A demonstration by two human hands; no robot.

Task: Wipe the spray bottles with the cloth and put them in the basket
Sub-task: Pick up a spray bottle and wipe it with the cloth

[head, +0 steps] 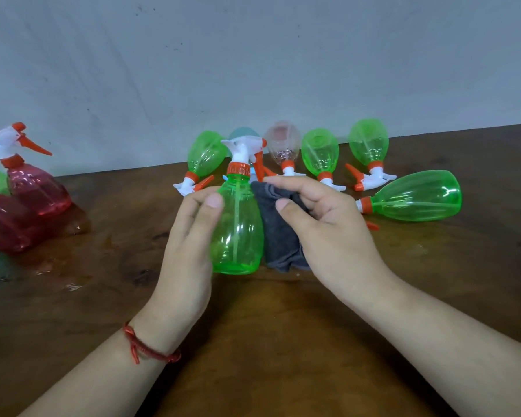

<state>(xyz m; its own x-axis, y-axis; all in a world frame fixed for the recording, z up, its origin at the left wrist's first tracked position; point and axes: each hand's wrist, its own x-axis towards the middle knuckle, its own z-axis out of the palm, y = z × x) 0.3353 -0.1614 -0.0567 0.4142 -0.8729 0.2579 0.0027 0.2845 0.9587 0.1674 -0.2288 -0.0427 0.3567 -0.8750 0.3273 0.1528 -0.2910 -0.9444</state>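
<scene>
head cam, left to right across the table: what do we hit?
Red spray bottles → left hand → held green bottle → grey cloth → right hand → green bottle lying on its side.

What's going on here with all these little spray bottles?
A person is cleaning them one at a time. The left hand holds a green bottle upright over the wooden table, while the right hand presses a dark grey cloth against its side. More bottles lie on their sides behind, mostly green, such as one at the right. Red bottles sit at the left. No basket is in view.
</scene>
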